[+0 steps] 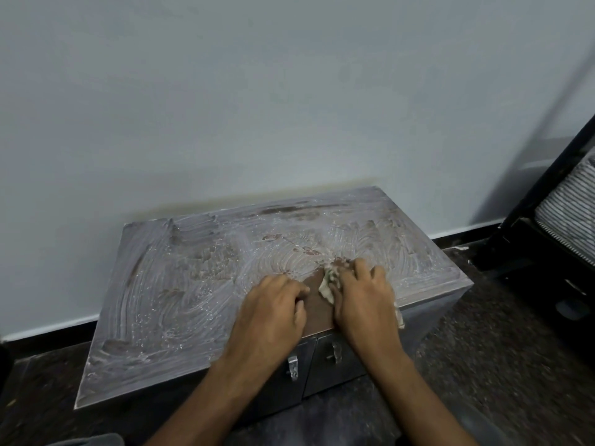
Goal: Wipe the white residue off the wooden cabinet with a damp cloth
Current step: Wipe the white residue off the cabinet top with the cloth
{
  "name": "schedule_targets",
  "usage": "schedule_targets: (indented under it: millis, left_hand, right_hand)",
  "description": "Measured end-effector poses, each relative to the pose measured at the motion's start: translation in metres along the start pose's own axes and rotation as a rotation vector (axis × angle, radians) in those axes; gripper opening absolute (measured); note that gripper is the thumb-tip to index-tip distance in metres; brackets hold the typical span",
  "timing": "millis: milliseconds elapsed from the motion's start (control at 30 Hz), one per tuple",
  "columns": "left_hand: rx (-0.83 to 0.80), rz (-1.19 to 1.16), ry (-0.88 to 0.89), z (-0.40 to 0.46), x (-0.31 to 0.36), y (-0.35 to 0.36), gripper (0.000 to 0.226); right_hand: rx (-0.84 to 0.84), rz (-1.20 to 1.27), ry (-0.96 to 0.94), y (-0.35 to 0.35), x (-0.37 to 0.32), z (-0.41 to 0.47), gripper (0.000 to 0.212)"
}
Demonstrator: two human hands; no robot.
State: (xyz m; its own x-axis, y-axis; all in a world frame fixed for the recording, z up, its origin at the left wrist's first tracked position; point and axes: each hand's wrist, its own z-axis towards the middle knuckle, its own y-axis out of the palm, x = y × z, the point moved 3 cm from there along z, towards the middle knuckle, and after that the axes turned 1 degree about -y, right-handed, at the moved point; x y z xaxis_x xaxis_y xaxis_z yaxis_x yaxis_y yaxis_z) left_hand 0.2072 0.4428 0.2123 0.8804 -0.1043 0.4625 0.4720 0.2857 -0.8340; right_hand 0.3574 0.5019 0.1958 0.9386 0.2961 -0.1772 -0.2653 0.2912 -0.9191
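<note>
While my right hand (362,296) presses down on the damp cloth (327,284), fingers curled over it, my left hand (272,309) rests just beside it with fingers loosely bent and holding nothing. Both hands sit at the near edge of the wooden cabinet (180,284), right of centre, straddling a narrow strip wiped down to bare brown. White residue (193,278) lies across the long top to left, right and far side, so I judge the widest unwiped stretch lies leftward.

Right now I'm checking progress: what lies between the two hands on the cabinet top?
In the head view, a strip of wiped brown wood lies between the left hand and right hand, with the cloth bunched against the right hand.
</note>
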Motion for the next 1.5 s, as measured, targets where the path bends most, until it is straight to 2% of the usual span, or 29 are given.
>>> schedule_targets:
  millis: [167, 367, 600, 733, 833, 967, 1067, 1267, 1333, 1500]
  left_hand:
    - [-0.015, 0.006, 0.033, 0.011, 0.009, 0.007, 0.020]
    - [-0.002, -0.020, 0.077, 0.017, 0.018, 0.012, 0.022]
    - [-0.032, -0.046, 0.086, 0.026, 0.024, 0.021, 0.028]
    - [-0.032, -0.023, 0.118, 0.031, 0.029, 0.021, 0.027]
    - [-0.024, -0.029, 0.116, 0.029, 0.032, 0.022, 0.027]
    - [-0.036, -0.049, 0.085, 0.026, 0.031, 0.022, 0.025]
    - [-0.040, -0.062, 0.069, 0.020, 0.028, 0.018, 0.026]
    - [0.010, -0.024, 0.038, 0.004, 0.007, -0.007, 0.023]
    - [0.024, -0.010, 0.014, 0.000, -0.002, -0.013, 0.024]
    - [0.070, -0.070, -0.059, -0.013, -0.025, -0.025, 0.030]
  right_hand:
    - [0.013, 0.067, -0.109, 0.004, -0.008, -0.030, 0.026]
    - [-0.009, 0.015, 0.053, -0.003, 0.032, 0.006, 0.035]
    - [0.007, 0.139, -0.103, 0.001, 0.003, -0.039, 0.031]
    - [-0.002, 0.038, 0.089, -0.005, 0.050, -0.003, 0.030]
    - [0.015, -0.007, 0.162, -0.010, 0.053, 0.002, 0.028]
    - [0.022, 0.069, 0.006, -0.004, 0.009, -0.034, 0.030]
    - [0.011, 0.084, -0.083, -0.002, 0.005, -0.039, 0.027]
    - [-0.021, 0.025, 0.048, -0.004, 0.004, -0.008, 0.026]
    - [-0.044, 0.056, -0.030, -0.005, -0.020, -0.019, 0.029]
    - [-0.099, 0.169, -0.392, -0.001, -0.080, -0.059, 0.033]
